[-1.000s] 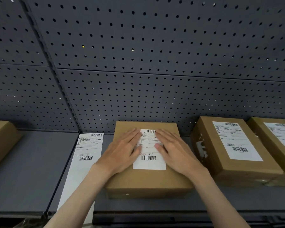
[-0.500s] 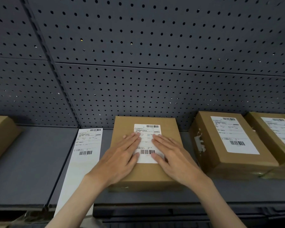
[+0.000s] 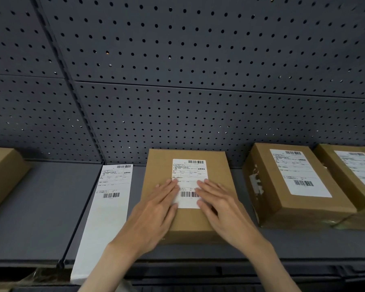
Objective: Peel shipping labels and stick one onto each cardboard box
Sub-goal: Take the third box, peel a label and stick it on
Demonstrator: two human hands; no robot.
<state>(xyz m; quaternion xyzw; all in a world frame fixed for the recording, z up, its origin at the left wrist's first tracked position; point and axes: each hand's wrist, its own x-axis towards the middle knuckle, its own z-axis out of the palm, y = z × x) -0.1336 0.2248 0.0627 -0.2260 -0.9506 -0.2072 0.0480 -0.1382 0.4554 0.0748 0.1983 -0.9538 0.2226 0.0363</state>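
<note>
both hands have slid down toward the lower edge of the frame since a second ago, so more of the label's upper half is now uncovered, barcode and all. the left hand (image 3: 154,216) lies flat, fingers together and extended, its fingertips on the label's left edge; the right hand (image 3: 223,213) mirrors it, flat and slightly fanned, fingertips on the right edge over the lower barcode. neither is pinching anything. the shipping label (image 3: 189,182) sits upright in the middle of the center box (image 3: 188,220), which rests on the grey shelf (image 3: 40,207) at lower centre of the frame, against the pegboard wall (image 3: 177,81). left of it, just beside the box, lies the label strip (image 3: 110,199) with one printed label showing at its top and blank white below. at right two labelled boxes, the near right box (image 3: 293,207) and the far right box (image 3: 346,161), already carry stickers; at the far left an unlabelled box (image 3: 2,173) shows no label on the faces in view. the step in hand looks like smoothing the sticker down. to do it well, i'd sweep from the middle outward and down to the bottom edge with firm, even palm pressure, so trapped air gets pushed out, then run a fingertip along each corner, since corners lift first on cardboard.
</note>
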